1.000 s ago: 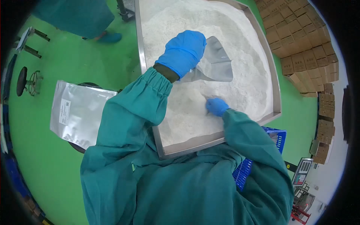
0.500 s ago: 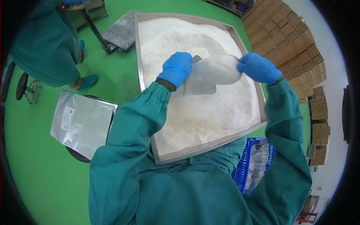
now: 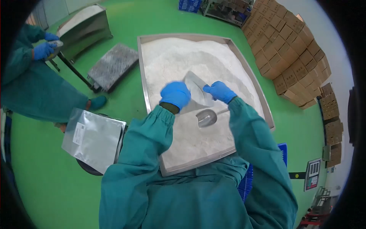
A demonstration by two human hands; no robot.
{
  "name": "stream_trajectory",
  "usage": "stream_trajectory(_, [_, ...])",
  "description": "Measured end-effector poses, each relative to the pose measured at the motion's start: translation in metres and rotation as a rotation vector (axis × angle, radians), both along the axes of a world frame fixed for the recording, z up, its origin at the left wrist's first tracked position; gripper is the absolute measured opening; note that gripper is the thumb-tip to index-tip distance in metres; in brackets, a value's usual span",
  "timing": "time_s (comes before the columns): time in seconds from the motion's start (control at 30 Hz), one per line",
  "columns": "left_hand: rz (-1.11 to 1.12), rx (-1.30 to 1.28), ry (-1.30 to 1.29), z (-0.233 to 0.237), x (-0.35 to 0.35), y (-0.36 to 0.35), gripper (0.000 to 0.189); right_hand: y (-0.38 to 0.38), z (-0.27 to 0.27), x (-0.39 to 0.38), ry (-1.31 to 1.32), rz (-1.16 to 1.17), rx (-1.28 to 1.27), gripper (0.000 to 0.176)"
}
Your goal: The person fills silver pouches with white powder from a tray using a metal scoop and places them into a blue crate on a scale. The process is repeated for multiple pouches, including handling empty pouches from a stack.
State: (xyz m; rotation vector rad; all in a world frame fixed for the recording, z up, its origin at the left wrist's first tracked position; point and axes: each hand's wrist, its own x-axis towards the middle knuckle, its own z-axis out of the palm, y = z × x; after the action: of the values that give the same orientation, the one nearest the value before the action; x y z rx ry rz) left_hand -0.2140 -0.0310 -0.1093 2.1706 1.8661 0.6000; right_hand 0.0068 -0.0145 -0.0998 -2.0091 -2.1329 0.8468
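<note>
A wide metal tray (image 3: 144, 78) of white powder (image 3: 198, 143) lies before me. Above the powder my left hand (image 3: 175, 94), in a blue glove, is closed around the left side of a silvery pouch (image 3: 195, 91). The gloved fingers of my right hand (image 3: 220, 92) pinch the pouch's right edge. Just below the hands a metal scoop (image 3: 207, 118) rests on the powder; its handle runs partly under my right sleeve. How much is inside the pouch is hidden.
Flat silver bags (image 3: 97, 139) are stacked on a stool at left. Behind them another person (image 3: 42, 84) stands by a scale (image 3: 114, 65) and a metal bin (image 3: 85, 28). Cardboard boxes (image 3: 293, 53) are piled at right. A blue crate (image 3: 246, 183) is partly behind my right arm.
My right hand has let go of the scoop, which now lies on the powder, and has moved left to grip the pouch. The view has tilted up, showing more of the other person.
</note>
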Motion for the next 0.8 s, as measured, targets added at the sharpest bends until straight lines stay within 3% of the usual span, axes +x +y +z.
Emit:
stream_trajectory(0.07, [-0.777,0.120,0.441,-0.010,-0.019,0.017,0.028,0.027,-0.016,0.023,0.031,0.119,0.116,0.051])
stream_trajectory(0.1, [-0.864,0.043,0.418,0.042,-0.036,0.017,0.031,0.034,-0.013,0.033,0.041,0.224,0.218,0.048])
stream_trajectory(0.13, [-0.758,-0.102,0.217,0.064,-0.043,0.016,0.033,0.014,0.025,0.033,0.381,-0.002,0.107,0.042])
stream_trajectory(0.2, [-0.600,-0.227,-0.063,0.116,-0.045,0.005,0.037,0.010,0.060,0.051,0.411,-0.003,0.154,0.036])
stream_trajectory(0.27, [-0.514,-0.291,0.092,0.145,-0.022,0.019,0.040,-0.022,0.106,0.047,0.341,-0.089,0.205,0.032])
stream_trajectory(0.33, [-0.725,-0.019,0.038,0.162,-0.021,0.008,0.042,-0.024,0.113,0.082,0.332,0.162,0.458,0.031])
stream_trajectory(0.37, [-0.817,0.129,0.024,0.171,-0.021,0.002,0.044,-0.048,0.143,0.083,0.314,0.086,0.430,0.032])
stream_trajectory(0.43, [-0.723,0.079,-0.001,0.180,-0.012,-0.041,0.042,-0.112,0.181,0.080,0.261,-0.060,0.279,0.033])
stream_trajectory(0.47, [-0.532,-0.094,-0.018,0.196,0.001,-0.086,0.042,-0.135,0.187,0.083,0.215,-0.124,0.173,0.032])
stream_trajectory(0.53, [-0.404,-0.145,0.069,0.185,0.020,-0.141,0.042,-0.167,0.170,0.099,0.055,0.006,0.088,0.032])
stream_trajectory(0.57, [-0.579,0.022,0.157,0.159,0.021,-0.156,0.040,-0.182,0.154,0.110,0.019,0.127,0.072,0.034])
stream_trajectory(0.63, [-0.558,-0.064,0.177,0.095,0.038,-0.188,0.039,-0.207,0.115,0.135,-0.020,0.250,-0.002,0.037])
stream_trajectory(0.73, [-0.727,-0.238,0.191,0.101,0.056,-0.230,0.039,-0.236,0.104,0.152,-0.014,0.273,-0.046,0.038])
stream_trajectory(0.8, [-0.826,-0.456,0.014,0.103,0.064,-0.210,0.033,-0.236,0.101,0.173,0.103,0.387,0.166,0.039])
